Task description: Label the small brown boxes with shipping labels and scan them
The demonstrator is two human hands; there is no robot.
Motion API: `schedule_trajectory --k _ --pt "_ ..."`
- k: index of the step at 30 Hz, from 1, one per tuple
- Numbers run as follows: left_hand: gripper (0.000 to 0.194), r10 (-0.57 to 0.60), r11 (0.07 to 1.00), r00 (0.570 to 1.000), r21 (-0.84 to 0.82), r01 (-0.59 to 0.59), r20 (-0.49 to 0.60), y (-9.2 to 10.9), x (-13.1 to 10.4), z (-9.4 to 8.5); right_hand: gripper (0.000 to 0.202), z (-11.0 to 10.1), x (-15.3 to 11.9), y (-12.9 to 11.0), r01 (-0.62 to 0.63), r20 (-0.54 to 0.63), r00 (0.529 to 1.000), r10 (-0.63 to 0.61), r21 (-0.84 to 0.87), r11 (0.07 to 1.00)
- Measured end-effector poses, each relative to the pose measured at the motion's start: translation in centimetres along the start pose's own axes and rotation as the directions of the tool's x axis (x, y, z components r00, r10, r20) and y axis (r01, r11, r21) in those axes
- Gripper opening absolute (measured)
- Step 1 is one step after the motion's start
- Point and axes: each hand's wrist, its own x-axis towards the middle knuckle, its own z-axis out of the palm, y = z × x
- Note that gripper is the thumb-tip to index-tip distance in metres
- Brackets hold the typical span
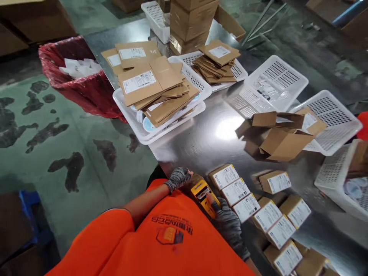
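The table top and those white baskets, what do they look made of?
The table top looks like polished steel: grey, mirror-like, with a bright lamp glare. The white baskets seem moulded plastic: smooth, thin walls with regular rows of punched holes.

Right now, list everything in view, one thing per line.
Table: one, shiny steel, centre.
Baskets: several, white, along the far and right sides.
Flat cartons: two stacks, brown, in the far baskets.
Loose cartons: a few, brown, right of centre.
Labelled boxes: about ten, brown with white labels, near edge.
Stacked boxes: a pile, brown, far end.
Bin: one, red liner, left of the table.
Scanner: one, yellow, held by both hands.
Left hand: grey glove, on the scanner.
Right hand: grey glove, on the scanner.
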Motion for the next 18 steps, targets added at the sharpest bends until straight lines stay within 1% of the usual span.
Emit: schedule_trajectory --k 2,4,7,9,11,13,15,16,18 --pt "0.057 -0.002 1.000 1.000 -0.025 0.002 -0.007 -0.1 0.0 0.2 0.056 0.5 -0.5 0.3 -0.014 -0.017 1.000 0.014 -0.006 1.000" --pt "0.053 -0.011 1.000 1.000 -0.024 0.011 -0.007 -0.3 0.2 0.5 0.053 0.9 -0.7 0.4 -0.026 -0.027 0.999 0.025 -0.049 0.998" --pt "0.055 -0.033 0.999 0.999 -0.009 0.033 0.025 -1.1 0.9 1.2 0.047 0.9 -0.2 0.0 -0.017 -0.029 1.000 0.013 -0.142 0.990" --pt "0.059 -0.041 0.999 0.998 -0.028 0.043 0.051 -1.9 1.2 1.8 0.048 0.6 0.4 -0.3 -0.007 -0.006 1.000 0.006 -0.162 0.987" --pt "0.057 -0.035 0.997 0.998 -0.060 0.038 0.052 -2.7 1.2 2.1 0.052 0.0 1.0 -0.6 -0.011 0.035 0.999 0.016 -0.142 0.990" --pt "0.048 -0.037 0.995 0.999 -0.091 0.038 0.012 -3.5 1.1 2.3 0.056 -0.6 1.5 -0.7 -0.010 0.080 0.997 0.020 -0.117 0.993" --pt "0.042 -0.046 0.988 0.999 -0.149 0.041 -0.028 -4.2 1.0 2.3 0.057 -1.1 1.8 -0.7 0.000 0.108 0.994 0.014 -0.128 0.992" --pt "0.042 -0.053 0.982 0.998 -0.181 0.045 -0.038 -4.4 1.2 2.3 0.057 -1.3 2.0 -0.7 0.005 0.114 0.993 0.012 -0.145 0.989" --pt "0.047 -0.072 0.968 0.997 -0.243 0.064 -0.022 -4.6 1.9 2.4 0.057 -1.8 2.4 -0.9 0.002 0.124 0.992 0.020 -0.176 0.984"
